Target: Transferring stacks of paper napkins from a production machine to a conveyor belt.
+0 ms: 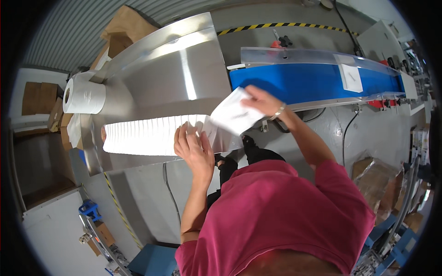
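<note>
Your right grip [261, 102] pinches a white packet [233, 114] by one edge, likely keeping its face clear, while your left grip [195, 152], closure unclear, seems to steady the packet row [140, 135] beneath it.

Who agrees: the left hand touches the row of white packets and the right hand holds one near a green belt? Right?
Not green: the head view shows a blue belt. The left hand touches the white packets; the right hand holds a packet.
</note>
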`<act>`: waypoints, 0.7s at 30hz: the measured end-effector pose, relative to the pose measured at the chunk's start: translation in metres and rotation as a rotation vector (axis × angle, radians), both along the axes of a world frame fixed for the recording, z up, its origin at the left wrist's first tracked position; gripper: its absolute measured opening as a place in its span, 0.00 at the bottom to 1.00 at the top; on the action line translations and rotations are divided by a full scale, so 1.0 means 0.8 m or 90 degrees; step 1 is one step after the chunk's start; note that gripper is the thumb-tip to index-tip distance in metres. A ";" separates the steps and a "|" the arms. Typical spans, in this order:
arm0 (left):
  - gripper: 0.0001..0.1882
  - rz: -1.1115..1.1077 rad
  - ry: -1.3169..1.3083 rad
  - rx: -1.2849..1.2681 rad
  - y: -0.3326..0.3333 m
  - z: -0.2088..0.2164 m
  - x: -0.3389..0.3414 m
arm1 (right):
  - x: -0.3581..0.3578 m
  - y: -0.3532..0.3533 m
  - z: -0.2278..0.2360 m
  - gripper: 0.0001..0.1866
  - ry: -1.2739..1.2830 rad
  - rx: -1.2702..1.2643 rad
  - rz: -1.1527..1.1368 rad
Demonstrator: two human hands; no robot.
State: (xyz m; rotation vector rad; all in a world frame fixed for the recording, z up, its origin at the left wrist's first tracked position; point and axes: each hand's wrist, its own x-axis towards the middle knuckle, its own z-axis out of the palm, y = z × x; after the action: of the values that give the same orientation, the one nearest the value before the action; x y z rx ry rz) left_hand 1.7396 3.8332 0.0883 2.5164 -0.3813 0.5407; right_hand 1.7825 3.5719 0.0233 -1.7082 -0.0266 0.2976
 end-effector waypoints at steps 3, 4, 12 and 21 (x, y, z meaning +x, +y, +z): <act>0.17 0.000 -0.004 0.016 -0.008 0.004 0.002 | -0.001 -0.098 -0.073 0.13 -0.107 0.144 -0.334; 0.17 -0.004 -0.008 0.030 -0.004 0.004 0.002 | 0.001 -0.127 -0.066 0.18 0.045 -0.123 -0.405; 0.17 0.003 -0.008 -0.008 -0.003 0.000 0.003 | -0.011 -0.091 0.014 0.26 -0.351 -0.564 -0.336; 0.15 -0.020 -0.017 0.026 0.001 -0.001 0.001 | 0.015 0.077 0.054 0.21 -0.170 -0.063 0.135</act>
State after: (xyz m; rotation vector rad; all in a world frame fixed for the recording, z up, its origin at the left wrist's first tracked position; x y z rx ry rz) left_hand 1.7406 3.8343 0.0871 2.5405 -0.4462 0.5592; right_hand 1.7945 3.6332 0.0669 -1.8367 -0.3977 0.2279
